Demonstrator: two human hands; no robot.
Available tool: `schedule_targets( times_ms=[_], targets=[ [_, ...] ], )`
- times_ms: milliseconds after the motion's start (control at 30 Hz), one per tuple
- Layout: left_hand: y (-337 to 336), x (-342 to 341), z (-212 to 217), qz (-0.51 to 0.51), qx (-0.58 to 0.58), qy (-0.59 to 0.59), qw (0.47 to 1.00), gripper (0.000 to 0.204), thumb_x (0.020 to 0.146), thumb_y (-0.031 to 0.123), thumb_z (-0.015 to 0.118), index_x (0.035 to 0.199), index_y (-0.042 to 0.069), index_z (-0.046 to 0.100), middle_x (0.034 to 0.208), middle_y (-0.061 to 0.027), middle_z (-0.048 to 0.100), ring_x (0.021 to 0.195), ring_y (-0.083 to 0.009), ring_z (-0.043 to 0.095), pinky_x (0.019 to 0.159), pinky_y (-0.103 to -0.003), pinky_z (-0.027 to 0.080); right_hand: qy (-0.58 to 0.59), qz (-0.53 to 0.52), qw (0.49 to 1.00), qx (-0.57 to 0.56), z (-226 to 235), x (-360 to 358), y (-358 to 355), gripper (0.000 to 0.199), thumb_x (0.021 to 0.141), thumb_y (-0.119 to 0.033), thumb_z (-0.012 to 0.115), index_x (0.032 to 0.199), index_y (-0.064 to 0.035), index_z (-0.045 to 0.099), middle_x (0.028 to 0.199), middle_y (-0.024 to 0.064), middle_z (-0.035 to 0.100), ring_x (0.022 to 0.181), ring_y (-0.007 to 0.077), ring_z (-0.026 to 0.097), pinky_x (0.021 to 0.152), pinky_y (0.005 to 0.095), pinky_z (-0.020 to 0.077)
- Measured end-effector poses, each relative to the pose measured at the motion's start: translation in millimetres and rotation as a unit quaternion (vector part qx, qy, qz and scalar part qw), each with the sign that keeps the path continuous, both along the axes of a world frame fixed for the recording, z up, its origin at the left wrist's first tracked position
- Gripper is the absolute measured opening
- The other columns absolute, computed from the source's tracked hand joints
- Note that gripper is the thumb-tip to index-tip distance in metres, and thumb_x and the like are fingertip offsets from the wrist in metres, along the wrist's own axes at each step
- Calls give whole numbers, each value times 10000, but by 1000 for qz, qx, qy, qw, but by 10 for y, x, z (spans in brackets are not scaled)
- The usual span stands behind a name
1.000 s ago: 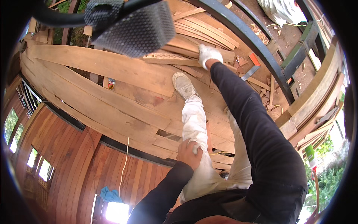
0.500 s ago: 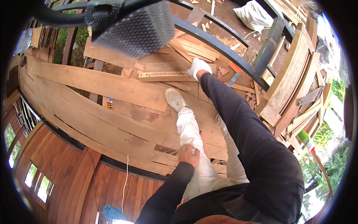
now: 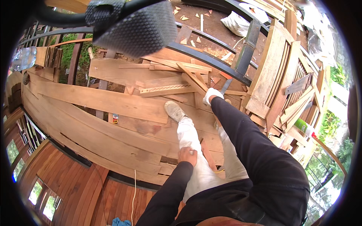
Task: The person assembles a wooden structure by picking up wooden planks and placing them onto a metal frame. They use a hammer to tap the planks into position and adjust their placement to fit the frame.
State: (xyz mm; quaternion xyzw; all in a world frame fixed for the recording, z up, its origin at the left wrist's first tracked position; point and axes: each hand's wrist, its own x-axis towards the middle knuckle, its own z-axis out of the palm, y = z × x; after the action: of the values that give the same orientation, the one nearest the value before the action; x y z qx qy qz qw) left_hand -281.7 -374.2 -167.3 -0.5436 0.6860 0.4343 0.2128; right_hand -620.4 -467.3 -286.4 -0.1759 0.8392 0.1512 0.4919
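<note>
My right hand (image 3: 212,96), in a white glove, reaches down to the boards with its fingers closed on a narrow wooden strip (image 3: 191,76). That strip points away to the upper left, over other offcuts. Beside it lies a wooden piece with a row of slanted notches (image 3: 166,90). My left hand (image 3: 187,156) is bare and rests curled on my white trouser leg (image 3: 189,133) near the knee. A small pale bit shows by its fingers; whether it is cloth or a held object I cannot make out.
Long planks (image 3: 102,98) make up the deck, with gaps between them. A dark metal rail (image 3: 211,58) curves past the far side. Slatted wooden panels (image 3: 269,71) are stacked at the right, and a white sack (image 3: 235,24) lies beyond the rail. A dark textured strap (image 3: 135,30) blocks part of the view.
My right hand has drawn back toward me and right, pulling the strip with it. The view has shifted slightly. My left hand stays on the leg.
</note>
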Motion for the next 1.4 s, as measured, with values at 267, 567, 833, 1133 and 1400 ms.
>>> schedule_targets(
  times_ms=[267,567,833,1133,1400],
  targets=[
    [-356,48,45,-18,31,-35,999,318,925,355,638,1106,103,709,1142,-214,701,1130,-415,634,997,-478,502,-110,-77,989,-69,882,486,271,626,735,-307,814,1256,-1,651,1198,231,730,1116,342,720,955,400,567],
    [-986,-43,372,279,300,268,872,783,965,451,708,1572,92,368,1350,-220,640,1330,-353,580,1146,-495,418,-268,-203,896,-289,3265,985,894,706,660,-200,816,1313,-21,620,1137,237,714,1046,349,697,908,411,551],
    [-957,-1238,2525,374,330,395,772,445,947,81,668,1345,86,469,1021,-74,638,966,-212,638,920,-476,560,-58,-95,905,-410,3847,1483,1472,616,671,-400,818,1164,-80,636,1081,225,705,1087,383,660,903,481,522],
    [-27,-2046,4095,142,349,567,732,420,902,69,664,1286,52,495,1009,-79,604,954,-221,624,973,-460,524,-192,-730,474,-453,3921,1645,3376,587,1019,-476,557,1493,-133,512,1384,143,637,1214,301,634,1023,497,512],
    [975,-2246,4335,-67,392,580,711,533,870,14,740,1328,30,469,1096,-99,631,1077,-251,634,1043,-462,485,-334,-758,190,-526,4733,1457,3734,600,1055,-566,475,1409,-83,498,1264,225,620,1011,408,667,887,579,569]
  ],
)
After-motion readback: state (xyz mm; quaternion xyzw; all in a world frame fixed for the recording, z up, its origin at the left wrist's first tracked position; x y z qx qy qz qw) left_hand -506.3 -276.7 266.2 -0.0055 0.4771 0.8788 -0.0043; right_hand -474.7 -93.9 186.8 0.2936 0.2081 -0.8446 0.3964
